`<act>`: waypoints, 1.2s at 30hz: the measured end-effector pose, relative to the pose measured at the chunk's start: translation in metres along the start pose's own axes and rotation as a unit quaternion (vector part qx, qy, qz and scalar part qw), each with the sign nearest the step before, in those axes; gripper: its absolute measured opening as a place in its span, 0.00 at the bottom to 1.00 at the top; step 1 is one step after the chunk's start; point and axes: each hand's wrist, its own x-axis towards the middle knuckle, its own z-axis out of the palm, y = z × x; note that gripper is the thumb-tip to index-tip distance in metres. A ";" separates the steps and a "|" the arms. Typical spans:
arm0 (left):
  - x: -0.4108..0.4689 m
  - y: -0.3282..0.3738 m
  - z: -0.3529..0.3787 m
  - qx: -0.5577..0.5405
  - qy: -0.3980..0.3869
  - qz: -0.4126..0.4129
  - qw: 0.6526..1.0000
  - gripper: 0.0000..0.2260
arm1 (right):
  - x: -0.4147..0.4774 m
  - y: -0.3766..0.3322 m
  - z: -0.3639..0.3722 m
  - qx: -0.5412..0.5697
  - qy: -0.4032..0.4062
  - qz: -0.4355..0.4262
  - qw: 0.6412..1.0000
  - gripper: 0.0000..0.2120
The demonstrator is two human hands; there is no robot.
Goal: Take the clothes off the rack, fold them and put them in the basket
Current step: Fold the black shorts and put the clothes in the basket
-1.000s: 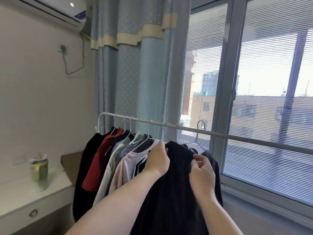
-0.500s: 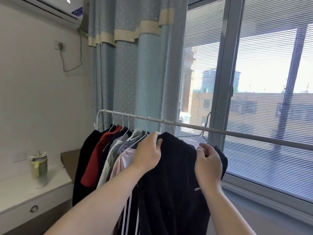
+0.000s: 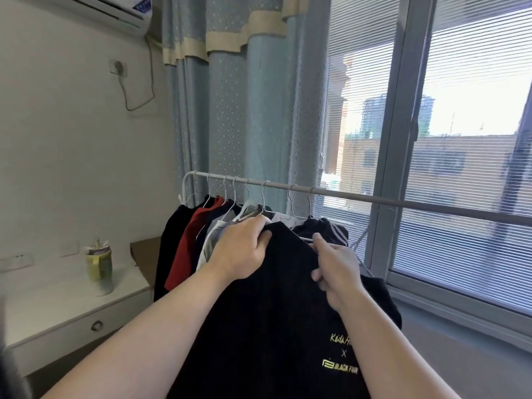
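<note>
We stand in a bright room by a wide window, with a clothes rack between us and the glass. Nearest us, the black T-shirt hangs from our grip. The left hand clenches one shoulder and the right hand pinches the other, so both are grasping cloth. The shirt appears clear of the rail, just below and in front of it. The basket is out of view.

We judge the long body, unsupported below our hands, could drag or bunch. We cannot tell whether a hanger sits inside the shirt; if one does, it may snag the neck or drop. Just past the left knuckles, the neighbouring shirts crowd close, and a careless pull could tug them askew.

The shirt looks like soft, matte knit, with a yellow print low under the right wrist. Beyond the grip come thin white hangers and the smooth pale metal rail. Farthest back is a diamond-patterned blue curtain.
</note>
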 end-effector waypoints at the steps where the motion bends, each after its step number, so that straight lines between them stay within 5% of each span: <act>1: -0.003 -0.003 -0.001 -0.003 -0.005 0.000 1.000 0.07 | -0.003 0.002 0.004 0.054 -0.014 0.046 0.997 0.13; 8: -0.029 -0.005 -0.009 -0.008 -0.019 0.033 0.999 0.08 | -0.031 0.003 0.032 0.280 -0.076 0.221 0.931 0.05; 18: -0.055 -0.007 -0.026 0.002 -0.018 -0.015 1.000 0.08 | -0.052 0.013 0.062 0.239 -0.191 0.280 0.910 0.06; 32: -0.099 -0.044 -0.049 0.105 0.009 -0.125 0.987 0.07 | -0.048 0.035 0.093 0.327 -0.197 0.359 0.852 0.11; 36: -0.117 -0.046 -0.067 0.197 -0.069 -0.121 0.970 0.22 | -0.052 0.046 0.115 0.339 -0.183 0.383 0.840 0.15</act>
